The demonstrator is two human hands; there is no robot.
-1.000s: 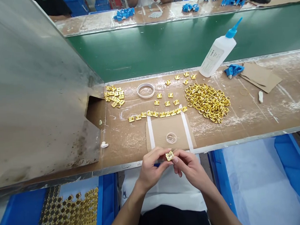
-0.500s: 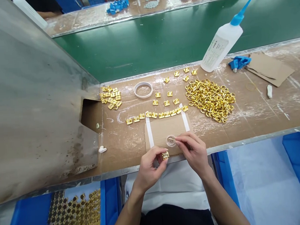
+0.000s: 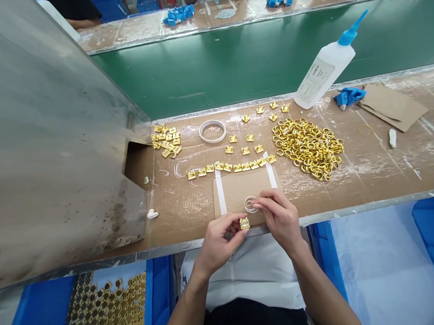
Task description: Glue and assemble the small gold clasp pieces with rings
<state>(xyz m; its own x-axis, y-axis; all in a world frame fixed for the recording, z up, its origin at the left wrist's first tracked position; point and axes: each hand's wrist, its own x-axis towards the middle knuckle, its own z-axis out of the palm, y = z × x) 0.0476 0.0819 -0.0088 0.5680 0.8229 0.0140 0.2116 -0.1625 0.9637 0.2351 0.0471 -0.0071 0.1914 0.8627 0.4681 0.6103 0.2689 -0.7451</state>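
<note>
Landmark: clear dish (image 3: 251,204). Left hand (image 3: 217,240) pinches gold piece (image 3: 244,223), just nearward, by bench edge. Right hand (image 3: 281,218), fingertips narrowed, at dish's right rim; bare cardboard (image 3: 233,190) leftward.

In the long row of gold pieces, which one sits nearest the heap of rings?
The rightmost piece, by the top of the right tape strip; every other piece in that row lies farther from the heap.
</note>
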